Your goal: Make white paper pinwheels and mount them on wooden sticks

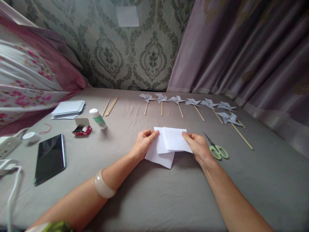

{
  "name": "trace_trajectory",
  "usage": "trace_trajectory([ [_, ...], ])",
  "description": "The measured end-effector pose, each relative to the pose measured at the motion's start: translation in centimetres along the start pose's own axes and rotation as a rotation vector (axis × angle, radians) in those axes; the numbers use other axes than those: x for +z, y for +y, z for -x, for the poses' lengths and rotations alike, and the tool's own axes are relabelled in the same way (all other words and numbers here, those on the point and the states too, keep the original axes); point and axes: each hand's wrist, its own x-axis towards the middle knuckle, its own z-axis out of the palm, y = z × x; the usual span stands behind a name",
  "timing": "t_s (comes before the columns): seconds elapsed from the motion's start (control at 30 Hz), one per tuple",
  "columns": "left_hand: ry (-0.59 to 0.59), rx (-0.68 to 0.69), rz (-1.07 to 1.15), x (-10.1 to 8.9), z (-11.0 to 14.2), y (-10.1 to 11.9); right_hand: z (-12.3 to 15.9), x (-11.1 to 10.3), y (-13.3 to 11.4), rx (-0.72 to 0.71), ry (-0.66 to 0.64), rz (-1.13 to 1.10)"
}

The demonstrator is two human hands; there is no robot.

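Observation:
Several overlapping white paper sheets [177,139] are held between my two hands, fanned slightly apart above the grey cloth. My left hand [145,141] pinches their left edge with the thumb on top. At the right edge, my right hand [198,145] grips the upper sheet, thumb on top and fingers hidden underneath. One sheet [160,158] hangs lower and tilts toward me. Just right of my right hand lie scissors [218,151] with light green handles. Beyond my hands, several white paper pinwheels [177,99] on wooden sticks lie in a row, curving to the right.
At left are a paper stack [67,109], wooden sticks [111,107], a glue stick [98,118], a small red box [82,128] of metal bits, a black phone [50,158], a white cap [31,137] and a power strip [8,146]. Curtains [224,51] border the right side.

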Motion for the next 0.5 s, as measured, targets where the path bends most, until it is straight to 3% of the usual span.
trace_trajectory([
  [0.17, -0.006, 0.161, -0.092, 0.2, 0.2, -0.1, 0.5, 0.1, -0.4, 0.005, -0.056, 0.022],
  [0.4, 0.083, 0.687, -0.381, 0.0, 1.1, 0.3, 0.7, 0.3, -1.0, -0.015, -0.127, -0.074],
  [0.5, 0.099, 0.848, -0.442, 0.0, 1.3, 0.3, 0.8, 0.3, -1.2, -0.059, -0.174, -0.13],
])
